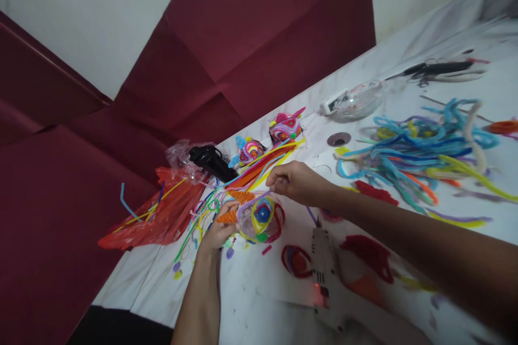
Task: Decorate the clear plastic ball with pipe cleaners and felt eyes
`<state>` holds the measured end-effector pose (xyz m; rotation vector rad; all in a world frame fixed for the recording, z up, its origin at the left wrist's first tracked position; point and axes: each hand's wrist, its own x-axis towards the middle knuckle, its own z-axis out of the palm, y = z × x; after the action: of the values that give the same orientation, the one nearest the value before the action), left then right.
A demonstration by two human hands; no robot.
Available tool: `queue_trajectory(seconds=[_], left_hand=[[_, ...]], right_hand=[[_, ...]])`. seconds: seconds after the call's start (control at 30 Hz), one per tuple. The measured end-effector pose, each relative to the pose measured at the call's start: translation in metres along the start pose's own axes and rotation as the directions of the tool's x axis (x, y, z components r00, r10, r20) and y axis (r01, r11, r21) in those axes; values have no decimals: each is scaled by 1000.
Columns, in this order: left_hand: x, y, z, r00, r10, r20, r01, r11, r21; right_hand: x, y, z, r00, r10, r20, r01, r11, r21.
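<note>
My left hand (219, 230) is wrapped round the side of a small pipe-cleaner craft figure (265, 232). The figure has a clear rounded body, orange horn-like pieces (227, 217), and a blue eye ringed in yellow. My right hand (285, 179) is just above it, fingers pinched on one end of a purple pipe cleaner (256, 198) that runs along the figure's top edge. Whether that strip is stuck down cannot be seen. Below the right forearm lies a white glue gun (320, 264) with a red light on.
Two finished-looking figures, one blue-horned (250, 152) and one pink (286, 128), stand behind. Loose pipe cleaners (404, 156) are heaped at right, with pliers (441, 68) beyond. A black bottle-like object (213, 163) and red plastic bag (162, 218) lie left. Red coiled pieces (297, 261) sit in front.
</note>
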<state>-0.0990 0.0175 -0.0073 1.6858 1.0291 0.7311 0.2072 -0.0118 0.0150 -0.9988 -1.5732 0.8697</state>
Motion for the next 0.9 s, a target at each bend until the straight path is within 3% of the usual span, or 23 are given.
queue_trajectory(seconds=[0.43,0.73,0.9], left_hand=[[1,-1,-1,1000,2,17,-2,1000,-21],[1,7,5,999,36,-19,-36,999,-7],[0,10,6,999,38,20,-38,999,-8]], right_hand=[[-4,-8,-2,998,12,67,-6,996,-84],[-4,-8,-1,999,-1,52,6,995,-103],[-5,-9,0,998,0,58,7,992,-125]])
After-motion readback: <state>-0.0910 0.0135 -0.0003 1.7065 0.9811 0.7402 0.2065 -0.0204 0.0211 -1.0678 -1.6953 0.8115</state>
